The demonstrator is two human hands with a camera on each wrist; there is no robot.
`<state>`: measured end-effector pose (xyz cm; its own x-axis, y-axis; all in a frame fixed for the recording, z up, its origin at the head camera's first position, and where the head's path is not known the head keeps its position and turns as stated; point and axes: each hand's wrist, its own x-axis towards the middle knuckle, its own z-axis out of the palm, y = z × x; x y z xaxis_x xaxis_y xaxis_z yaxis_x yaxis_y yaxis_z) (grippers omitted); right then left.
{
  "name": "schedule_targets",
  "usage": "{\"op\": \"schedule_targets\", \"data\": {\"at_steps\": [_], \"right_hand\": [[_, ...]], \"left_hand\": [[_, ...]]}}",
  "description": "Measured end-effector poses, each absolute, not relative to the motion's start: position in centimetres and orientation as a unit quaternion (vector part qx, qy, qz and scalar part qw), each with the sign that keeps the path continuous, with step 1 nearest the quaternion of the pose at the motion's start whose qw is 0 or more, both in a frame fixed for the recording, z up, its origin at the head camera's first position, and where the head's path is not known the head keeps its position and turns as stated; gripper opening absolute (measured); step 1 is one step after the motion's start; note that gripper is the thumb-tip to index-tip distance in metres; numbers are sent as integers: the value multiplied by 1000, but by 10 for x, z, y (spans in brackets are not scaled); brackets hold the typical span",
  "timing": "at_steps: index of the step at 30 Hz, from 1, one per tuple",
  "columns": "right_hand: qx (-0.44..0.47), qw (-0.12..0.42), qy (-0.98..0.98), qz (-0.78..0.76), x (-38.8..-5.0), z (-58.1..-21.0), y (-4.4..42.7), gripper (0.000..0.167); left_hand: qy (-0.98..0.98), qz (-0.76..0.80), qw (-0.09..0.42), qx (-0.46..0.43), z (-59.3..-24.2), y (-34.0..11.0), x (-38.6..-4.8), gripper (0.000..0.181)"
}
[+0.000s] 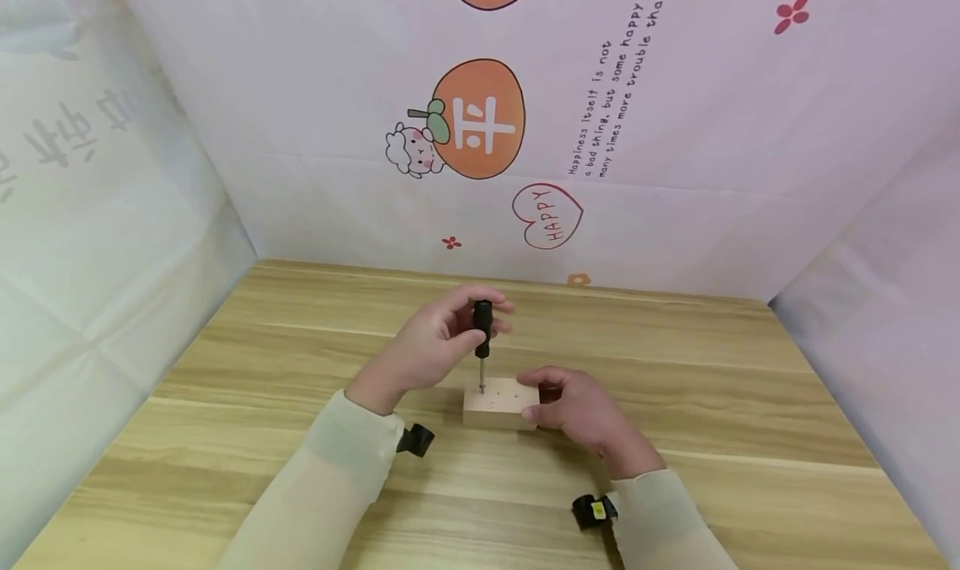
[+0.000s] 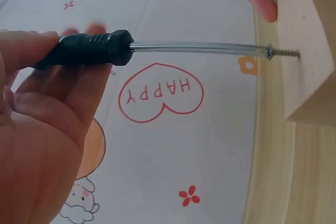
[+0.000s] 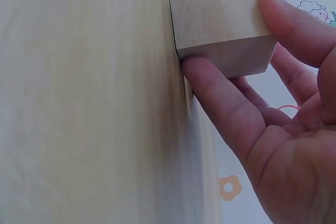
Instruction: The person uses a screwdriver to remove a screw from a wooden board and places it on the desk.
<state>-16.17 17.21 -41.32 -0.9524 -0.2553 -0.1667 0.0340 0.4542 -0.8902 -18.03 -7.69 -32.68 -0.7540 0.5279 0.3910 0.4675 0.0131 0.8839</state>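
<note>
My left hand (image 1: 429, 347) holds a black-handled screwdriver (image 1: 483, 343) upright by its handle, between thumb and fingers. The steel shaft's tip meets the head of a screw (image 2: 286, 53), whose thread is partly exposed above a pale wooden block (image 1: 497, 420). Several small dark holes or marks dot the block's top face. At the block's right end, my right hand (image 1: 583, 410) grips it. In the right wrist view, one digit lies along the edge of the block (image 3: 220, 9) and another presses its end face.
The block lies on a wood-grain table (image 1: 300, 370). Behind it rises a white printed cloth (image 1: 337, 212) with orange fruit drawings and lettering, and more cloth hangs at both sides. A black wrist camera (image 1: 417, 441) is strapped at the left sleeve, another (image 1: 588, 512) at the right.
</note>
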Motion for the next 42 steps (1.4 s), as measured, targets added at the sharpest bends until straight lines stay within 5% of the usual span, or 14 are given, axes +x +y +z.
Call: {"op": "schedule_targets", "data": {"at_steps": [3, 17, 27, 38, 42], "right_hand": [[-66, 144, 839, -520, -162, -414, 172, 43], [-69, 142, 839, -522, -163, -414, 172, 42], [-79, 149, 837, -521, -162, -412, 173, 45], [-65, 148, 846, -509, -161, -410, 170, 42], [-62, 149, 844, -511, -161, -410, 168, 41]], "left_hand": [[690, 620, 41, 371, -328, -78, -183, 48], [708, 646, -42, 282, -332, -66, -176, 44], [753, 607, -179, 180, -332, -48, -159, 43], [718, 620, -56, 312, -332, -72, -169, 34], [705, 625, -52, 332, -333, -74, -170, 31]]}}
